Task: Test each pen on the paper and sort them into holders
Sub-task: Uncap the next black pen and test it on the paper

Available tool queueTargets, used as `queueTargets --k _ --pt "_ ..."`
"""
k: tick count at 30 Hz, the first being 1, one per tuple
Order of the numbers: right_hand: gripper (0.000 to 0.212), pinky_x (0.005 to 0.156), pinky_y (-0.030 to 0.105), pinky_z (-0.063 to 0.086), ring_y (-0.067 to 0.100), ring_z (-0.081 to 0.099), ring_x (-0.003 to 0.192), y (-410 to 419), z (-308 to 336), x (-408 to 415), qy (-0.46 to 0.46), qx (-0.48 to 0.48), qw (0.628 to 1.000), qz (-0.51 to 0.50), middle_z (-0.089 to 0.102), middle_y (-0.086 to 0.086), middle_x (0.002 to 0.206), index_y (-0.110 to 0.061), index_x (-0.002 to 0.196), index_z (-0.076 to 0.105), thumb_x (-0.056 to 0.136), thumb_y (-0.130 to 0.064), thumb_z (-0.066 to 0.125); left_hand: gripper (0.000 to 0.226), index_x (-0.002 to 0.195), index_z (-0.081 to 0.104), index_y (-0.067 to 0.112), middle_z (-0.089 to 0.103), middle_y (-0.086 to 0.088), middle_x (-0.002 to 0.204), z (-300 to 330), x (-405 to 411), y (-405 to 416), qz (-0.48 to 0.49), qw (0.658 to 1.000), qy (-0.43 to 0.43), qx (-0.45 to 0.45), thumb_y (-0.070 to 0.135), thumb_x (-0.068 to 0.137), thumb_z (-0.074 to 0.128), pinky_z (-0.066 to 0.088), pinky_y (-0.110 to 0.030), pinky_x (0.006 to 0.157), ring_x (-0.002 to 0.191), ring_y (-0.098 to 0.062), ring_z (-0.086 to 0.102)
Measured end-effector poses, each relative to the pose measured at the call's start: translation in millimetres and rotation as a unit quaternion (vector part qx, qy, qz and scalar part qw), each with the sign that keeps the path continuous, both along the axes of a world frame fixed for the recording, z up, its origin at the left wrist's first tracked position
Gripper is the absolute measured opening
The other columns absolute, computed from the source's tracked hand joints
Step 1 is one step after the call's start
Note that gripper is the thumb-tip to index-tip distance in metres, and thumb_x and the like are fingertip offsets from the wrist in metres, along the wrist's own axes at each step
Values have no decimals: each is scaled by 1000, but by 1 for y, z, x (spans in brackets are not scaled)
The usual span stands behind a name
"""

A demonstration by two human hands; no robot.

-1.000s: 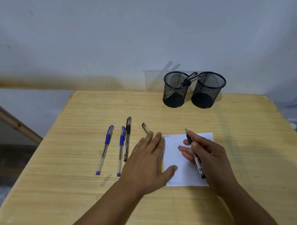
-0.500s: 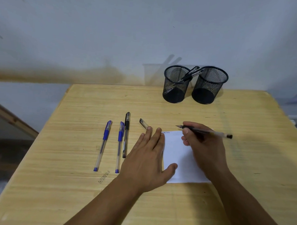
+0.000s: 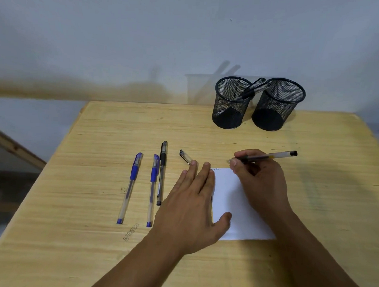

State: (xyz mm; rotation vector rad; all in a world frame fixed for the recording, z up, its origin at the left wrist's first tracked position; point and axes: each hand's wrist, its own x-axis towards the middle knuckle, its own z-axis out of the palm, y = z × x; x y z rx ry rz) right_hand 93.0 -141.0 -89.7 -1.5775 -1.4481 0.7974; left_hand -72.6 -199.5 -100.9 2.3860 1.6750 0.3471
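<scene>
My right hand (image 3: 259, 180) grips an uncapped black pen (image 3: 269, 156), held level with its tip pointing left just beyond the far edge of the white paper (image 3: 238, 201). Small scribbles mark the paper's far left corner. My left hand (image 3: 195, 199) lies flat, fingers spread, pressing the paper's left edge. The pen's loose cap (image 3: 185, 156) rests on the table past my left fingertips. Two blue capped pens (image 3: 130, 187) (image 3: 152, 189) and a black capped pen (image 3: 161, 172) lie side by side to the left. The left mesh holder (image 3: 230, 103) contains two pens; the right holder (image 3: 277, 103) looks empty.
The wooden table (image 3: 98, 140) ends at a pale wall behind the holders. Its left edge drops off to a floor with a wooden slat (image 3: 16, 150). Faint writing is stamped on the tabletop near the blue pens.
My right hand swung the pen from upright over the paper to level, tip pointing left, and shifted toward the paper's far edge. My left hand stays on the paper.
</scene>
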Motion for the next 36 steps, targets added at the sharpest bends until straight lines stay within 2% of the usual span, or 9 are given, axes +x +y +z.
queueTargets --k 2,4,8,13,18,25,36 --pt "9 71 3 49 -8 66 80 -1 0 1 -3 6 1000 -10 70 -18 81 -19 93 70 84 -20 74 93 158 5 15 -9 1 166 -1 0 1 5 1000 -4 -3 68 87 31 -10 -31 121 149 -17 -23" --pt "10 67 1 45 -10 65 76 -2 -1 3 -3 15 1000 -18 70 -18 77 -20 90 69 83 -19 75 93 158 7 15 -6 1 166 -3 1 2 11 1000 -9 0 68 86 33 -7 -32 122 150 -16 -21" --pt "10 67 0 44 -14 63 76 -2 -4 4 -21 19 999 -16 66 -21 75 -19 89 67 83 -20 75 93 157 9 15 -4 1 166 -4 1 3 11 1000 -7 -5 68 85 34 -5 -31 122 150 -16 -19" --pt "13 67 0 44 -15 62 77 -1 -5 2 -45 8 999 -7 64 -23 74 -29 83 62 83 -26 75 93 157 11 14 0 0 166 -4 2 4 11 1000 -8 -16 68 85 37 -2 -33 121 151 -16 -17" --pt "10 67 -3 41 -19 59 76 -1 -4 0 -64 11 998 6 63 -22 73 -22 85 64 84 -22 74 92 155 23 11 11 -3 165 -4 3 5 12 1000 -3 -27 66 83 42 3 -33 119 153 -20 -5" --pt "8 68 -3 40 -18 59 76 0 -6 -2 -76 32 997 10 60 -23 71 -17 84 66 84 -19 74 92 155 23 12 11 -2 165 -4 3 6 12 999 -3 -29 66 83 43 5 -34 120 153 -19 -5" --pt "9 67 -4 39 -16 59 76 -1 -9 -5 -92 37 995 4 61 -22 71 -18 83 65 83 -20 74 93 155 24 12 11 -1 166 -4 3 6 16 999 -2 -33 67 82 42 5 -34 120 153 -18 -6"
